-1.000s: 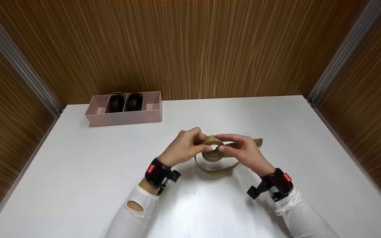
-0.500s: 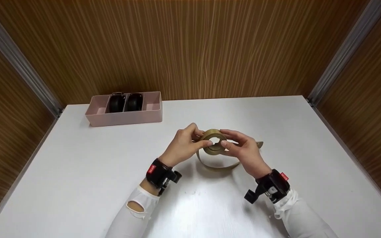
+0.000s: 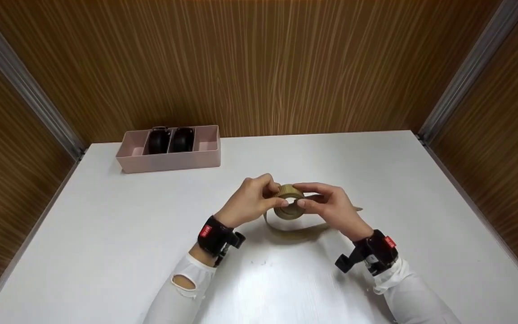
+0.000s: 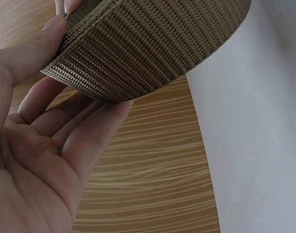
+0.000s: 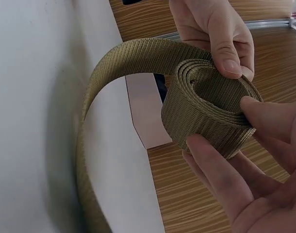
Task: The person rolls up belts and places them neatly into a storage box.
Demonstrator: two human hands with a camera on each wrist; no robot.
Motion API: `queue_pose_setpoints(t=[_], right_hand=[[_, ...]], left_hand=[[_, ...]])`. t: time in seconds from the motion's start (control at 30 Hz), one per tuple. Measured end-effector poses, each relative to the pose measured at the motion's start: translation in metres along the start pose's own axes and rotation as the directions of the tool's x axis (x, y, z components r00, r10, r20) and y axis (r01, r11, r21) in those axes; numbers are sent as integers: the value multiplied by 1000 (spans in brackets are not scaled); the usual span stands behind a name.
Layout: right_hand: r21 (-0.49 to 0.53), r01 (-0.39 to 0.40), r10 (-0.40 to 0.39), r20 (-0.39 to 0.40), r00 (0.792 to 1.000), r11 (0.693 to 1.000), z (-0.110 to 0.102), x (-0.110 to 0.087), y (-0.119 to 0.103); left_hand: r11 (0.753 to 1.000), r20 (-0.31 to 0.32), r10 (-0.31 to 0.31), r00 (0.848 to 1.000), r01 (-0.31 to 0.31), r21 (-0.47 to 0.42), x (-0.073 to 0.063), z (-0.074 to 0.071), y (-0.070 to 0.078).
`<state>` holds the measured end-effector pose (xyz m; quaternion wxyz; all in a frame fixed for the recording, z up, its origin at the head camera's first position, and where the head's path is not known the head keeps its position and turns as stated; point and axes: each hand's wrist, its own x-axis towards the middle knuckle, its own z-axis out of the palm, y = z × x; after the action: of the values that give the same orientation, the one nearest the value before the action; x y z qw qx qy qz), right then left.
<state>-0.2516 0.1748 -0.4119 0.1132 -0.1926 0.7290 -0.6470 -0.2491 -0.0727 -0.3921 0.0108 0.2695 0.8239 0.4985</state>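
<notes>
An olive-green woven webbing belt [image 3: 288, 189] is partly rolled into a coil, held up between both hands over the white table. My left hand [image 3: 251, 201] pinches the coil's left side, thumb at the inner opening and fingers outside. On the other side my right hand [image 3: 336, 208] grips it with the thumb at the inner edge and fingers against the outer wall. In the right wrist view the coil [image 5: 187, 119] shows several layers. The unrolled strap [image 5: 87, 121] curves away from it in a loop down to the table. Its tip pokes out behind my right hand.
A pink divided tray [image 3: 173, 162] stands at the back left of the white table [image 3: 83, 225]. Two black rolled items [image 3: 159, 141] sit in its middle compartments. Wood-grain panels [image 3: 259, 67] enclose the table at the back and both sides.
The coil and both hands rose slightly, then came back down toward the body. The strap's tip has shifted a little toward the body behind the right hand. Both hands keep their hold.
</notes>
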Motion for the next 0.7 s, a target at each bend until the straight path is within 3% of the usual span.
queue_pose_setpoints(t=[0.33, 0.43, 0.57, 0.7], right_hand=[[220, -20, 41, -91, 995, 975, 9, 0, 4], [250, -23, 48, -96, 994, 968, 11, -1, 4], [243, -31, 52, -80, 995, 970, 10, -1, 3], [101, -19, 25, -54, 998, 995, 7, -1, -2]], left_hand=[[995, -55, -83, 995, 79, -67, 0, 0, -2], [994, -64, -79, 995, 74, -76, 0, -1, 0], [997, -65, -47, 997, 43, -72, 0, -1, 1], [998, -37, -27, 999, 25, -51, 0, -2, 1]])
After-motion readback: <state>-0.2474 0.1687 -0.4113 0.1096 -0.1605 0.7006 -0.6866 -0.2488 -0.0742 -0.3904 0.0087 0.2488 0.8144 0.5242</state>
